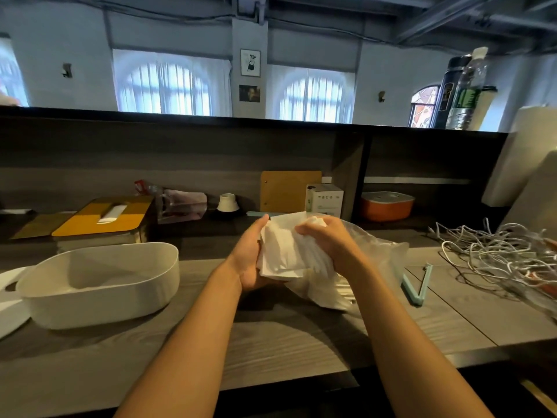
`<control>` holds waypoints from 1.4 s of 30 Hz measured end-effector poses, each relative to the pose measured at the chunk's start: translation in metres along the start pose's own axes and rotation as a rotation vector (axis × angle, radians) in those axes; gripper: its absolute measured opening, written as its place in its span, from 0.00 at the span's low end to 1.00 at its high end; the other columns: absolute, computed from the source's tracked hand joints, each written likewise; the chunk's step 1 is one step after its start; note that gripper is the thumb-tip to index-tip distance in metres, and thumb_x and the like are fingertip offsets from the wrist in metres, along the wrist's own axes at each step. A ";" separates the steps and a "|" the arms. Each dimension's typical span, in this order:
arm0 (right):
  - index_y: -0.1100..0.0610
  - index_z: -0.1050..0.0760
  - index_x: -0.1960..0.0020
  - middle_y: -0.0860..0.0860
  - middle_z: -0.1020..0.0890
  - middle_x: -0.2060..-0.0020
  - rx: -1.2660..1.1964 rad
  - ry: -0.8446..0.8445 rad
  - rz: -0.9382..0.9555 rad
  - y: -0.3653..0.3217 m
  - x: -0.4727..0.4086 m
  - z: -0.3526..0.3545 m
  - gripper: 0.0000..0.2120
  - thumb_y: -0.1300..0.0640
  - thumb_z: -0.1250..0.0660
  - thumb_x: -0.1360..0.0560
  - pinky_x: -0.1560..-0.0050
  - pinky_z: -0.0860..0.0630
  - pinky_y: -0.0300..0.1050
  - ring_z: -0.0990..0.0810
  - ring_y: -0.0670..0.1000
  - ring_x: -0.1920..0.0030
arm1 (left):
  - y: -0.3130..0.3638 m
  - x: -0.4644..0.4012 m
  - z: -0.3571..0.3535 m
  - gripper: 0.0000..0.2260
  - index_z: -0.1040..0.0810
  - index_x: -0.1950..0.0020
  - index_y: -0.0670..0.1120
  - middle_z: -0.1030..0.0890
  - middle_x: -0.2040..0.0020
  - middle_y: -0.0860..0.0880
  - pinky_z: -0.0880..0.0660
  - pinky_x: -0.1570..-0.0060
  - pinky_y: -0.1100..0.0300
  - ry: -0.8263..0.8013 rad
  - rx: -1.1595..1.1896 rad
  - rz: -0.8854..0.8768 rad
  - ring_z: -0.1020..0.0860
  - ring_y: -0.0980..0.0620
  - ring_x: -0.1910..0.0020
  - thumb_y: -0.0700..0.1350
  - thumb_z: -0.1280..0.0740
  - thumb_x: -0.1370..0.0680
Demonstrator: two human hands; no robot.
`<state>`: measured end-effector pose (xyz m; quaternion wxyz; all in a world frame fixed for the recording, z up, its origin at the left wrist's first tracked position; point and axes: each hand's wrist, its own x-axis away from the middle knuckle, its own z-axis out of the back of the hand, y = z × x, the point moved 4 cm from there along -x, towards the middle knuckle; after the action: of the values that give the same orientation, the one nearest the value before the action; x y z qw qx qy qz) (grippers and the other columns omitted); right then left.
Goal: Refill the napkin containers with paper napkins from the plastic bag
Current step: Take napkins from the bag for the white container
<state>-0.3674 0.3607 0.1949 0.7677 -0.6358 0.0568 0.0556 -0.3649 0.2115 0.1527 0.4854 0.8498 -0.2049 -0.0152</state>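
A stack of white paper napkins (283,251) sits upright between my two hands above the wooden counter. My left hand (248,257) supports the stack from the left and below, thumb up along its edge. My right hand (325,236) grips the top right of the napkins, fingers curled over them. A clear plastic bag (376,251) with more napkins lies under and to the right of my hands. An open white oval container (99,285) stands empty to the left, its white lid (9,297) beside it. A second napkin box with a yellow lid (105,218) stands behind it.
A pale blue bag clip (419,285) lies open right of the bag. A tangle of white cables (497,254) fills the right of the counter (301,342). An orange box (387,205), a small white carton (324,199) and a clear holder (180,205) stand at the back.
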 end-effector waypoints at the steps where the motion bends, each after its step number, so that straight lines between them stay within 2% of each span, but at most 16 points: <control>1: 0.52 0.24 0.55 0.52 0.20 0.58 0.005 0.006 -0.007 0.001 0.000 -0.002 0.06 0.54 0.27 0.27 0.65 0.23 0.41 0.19 0.51 0.58 | -0.001 -0.001 -0.001 0.24 0.21 0.35 0.50 0.19 0.38 0.40 0.31 0.33 0.36 -0.026 -0.002 0.004 0.23 0.37 0.36 0.64 0.39 0.22; 5: 0.52 0.22 0.53 0.52 0.19 0.58 0.052 -0.012 0.015 0.004 0.001 -0.004 0.06 0.54 0.27 0.27 0.64 0.25 0.38 0.20 0.48 0.58 | -0.001 0.003 -0.002 0.26 0.23 0.33 0.48 0.18 0.41 0.39 0.30 0.34 0.35 -0.057 -0.110 0.000 0.21 0.37 0.38 0.56 0.28 0.29; 8: 0.53 0.20 0.45 0.50 0.19 0.51 0.061 -0.030 0.086 0.002 -0.001 -0.005 0.11 0.53 0.26 0.27 0.58 0.24 0.37 0.21 0.47 0.53 | -0.001 0.004 0.000 0.30 0.26 0.31 0.48 0.18 0.40 0.39 0.23 0.41 0.40 -0.029 -0.189 -0.021 0.19 0.39 0.42 0.53 0.24 0.31; 10: 0.50 0.21 0.41 0.46 0.21 0.49 0.075 -0.055 0.129 0.000 -0.001 -0.005 0.14 0.53 0.26 0.27 0.57 0.25 0.36 0.22 0.46 0.50 | 0.000 0.006 -0.003 0.26 0.26 0.32 0.49 0.18 0.42 0.40 0.21 0.47 0.42 -0.018 -0.195 -0.035 0.18 0.40 0.44 0.54 0.27 0.27; 12: 0.46 0.20 0.48 0.45 0.20 0.54 0.075 -0.061 0.120 0.000 0.001 -0.005 0.09 0.54 0.26 0.27 0.61 0.25 0.34 0.21 0.46 0.53 | 0.001 0.008 -0.008 0.19 0.24 0.35 0.49 0.15 0.49 0.42 0.22 0.46 0.44 -0.022 -0.164 -0.052 0.17 0.43 0.49 0.58 0.35 0.21; 15: 0.47 0.19 0.54 0.48 0.18 0.56 0.050 -0.038 0.188 -0.001 0.001 -0.005 0.07 0.58 0.26 0.28 0.62 0.22 0.36 0.19 0.48 0.54 | 0.000 0.008 -0.011 0.24 0.22 0.37 0.49 0.15 0.49 0.42 0.23 0.45 0.47 -0.058 -0.138 -0.040 0.17 0.44 0.51 0.63 0.45 0.18; 18: 0.50 0.17 0.57 0.46 0.18 0.58 0.039 0.002 0.252 -0.003 0.000 -0.005 0.06 0.61 0.27 0.27 0.59 0.20 0.38 0.19 0.47 0.55 | -0.002 0.007 -0.011 0.28 0.22 0.36 0.49 0.16 0.47 0.42 0.24 0.46 0.48 -0.075 -0.112 -0.007 0.18 0.44 0.50 0.67 0.49 0.19; 22: 0.50 0.19 0.59 0.48 0.18 0.60 0.028 0.079 0.272 -0.004 -0.001 -0.002 0.06 0.59 0.28 0.26 0.56 0.19 0.43 0.20 0.50 0.56 | -0.001 0.007 -0.009 0.29 0.20 0.40 0.50 0.15 0.49 0.42 0.24 0.47 0.46 0.011 -0.101 0.002 0.18 0.42 0.51 0.69 0.50 0.20; 25: 0.52 0.20 0.55 0.50 0.19 0.57 -0.097 0.184 0.212 -0.003 -0.002 0.006 0.01 0.57 0.29 0.25 0.58 0.19 0.43 0.19 0.52 0.55 | -0.001 0.005 -0.005 0.29 0.20 0.39 0.51 0.16 0.44 0.42 0.25 0.40 0.42 0.078 -0.033 -0.002 0.20 0.40 0.44 0.70 0.48 0.22; 27: 0.54 0.21 0.52 0.52 0.19 0.55 -0.199 0.096 0.125 -0.003 -0.002 0.006 0.03 0.57 0.30 0.25 0.60 0.19 0.44 0.18 0.53 0.55 | 0.001 0.004 -0.003 0.29 0.21 0.38 0.51 0.16 0.45 0.41 0.26 0.38 0.40 0.095 0.023 -0.004 0.21 0.39 0.42 0.70 0.46 0.22; 30: 0.57 0.22 0.48 0.54 0.19 0.55 -0.279 -0.085 0.046 -0.003 -0.001 0.003 0.07 0.56 0.31 0.24 0.63 0.20 0.44 0.17 0.52 0.57 | 0.002 0.006 -0.004 0.26 0.22 0.41 0.50 0.14 0.52 0.42 0.26 0.41 0.41 0.109 0.084 0.009 0.20 0.40 0.47 0.68 0.44 0.22; 34: 0.54 0.21 0.55 0.53 0.19 0.56 -0.122 0.028 0.068 0.000 -0.002 -0.002 0.01 0.58 0.29 0.26 0.59 0.19 0.45 0.18 0.52 0.56 | -0.002 0.005 -0.008 0.27 0.20 0.37 0.50 0.16 0.43 0.41 0.29 0.34 0.38 0.018 0.027 -0.019 0.21 0.39 0.40 0.69 0.43 0.22; 36: 0.53 0.20 0.57 0.53 0.18 0.58 -0.007 0.043 0.114 0.002 -0.002 -0.006 0.03 0.59 0.28 0.26 0.57 0.19 0.47 0.18 0.53 0.55 | -0.003 0.009 -0.011 0.23 0.20 0.39 0.48 0.16 0.44 0.41 0.30 0.34 0.37 -0.008 -0.052 -0.039 0.20 0.40 0.41 0.64 0.37 0.22; 38: 0.53 0.19 0.55 0.54 0.17 0.57 0.009 0.042 0.121 0.005 -0.003 -0.007 0.01 0.59 0.28 0.27 0.56 0.19 0.48 0.17 0.55 0.53 | -0.004 0.013 -0.014 0.15 0.22 0.40 0.46 0.15 0.49 0.41 0.27 0.36 0.37 0.019 -0.115 -0.041 0.19 0.40 0.42 0.53 0.31 0.23; 40: 0.54 0.18 0.52 0.53 0.18 0.56 -0.036 0.106 0.086 0.009 -0.005 -0.003 0.03 0.59 0.28 0.26 0.52 0.18 0.50 0.18 0.56 0.51 | -0.004 0.013 -0.011 0.11 0.24 0.39 0.44 0.16 0.50 0.40 0.21 0.44 0.42 0.081 -0.146 -0.033 0.17 0.41 0.46 0.44 0.32 0.21; 42: 0.55 0.19 0.47 0.52 0.19 0.55 -0.168 0.225 0.028 0.013 -0.006 0.006 0.07 0.58 0.29 0.25 0.52 0.19 0.49 0.19 0.54 0.51 | -0.002 0.009 -0.006 0.13 0.26 0.35 0.42 0.16 0.49 0.40 0.18 0.52 0.45 0.154 -0.113 -0.051 0.17 0.42 0.50 0.41 0.35 0.19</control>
<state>-0.3750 0.3687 0.1844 0.6998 -0.6991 0.1466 -0.0005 -0.3549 0.2139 0.1553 0.5463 0.8247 -0.1441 0.0264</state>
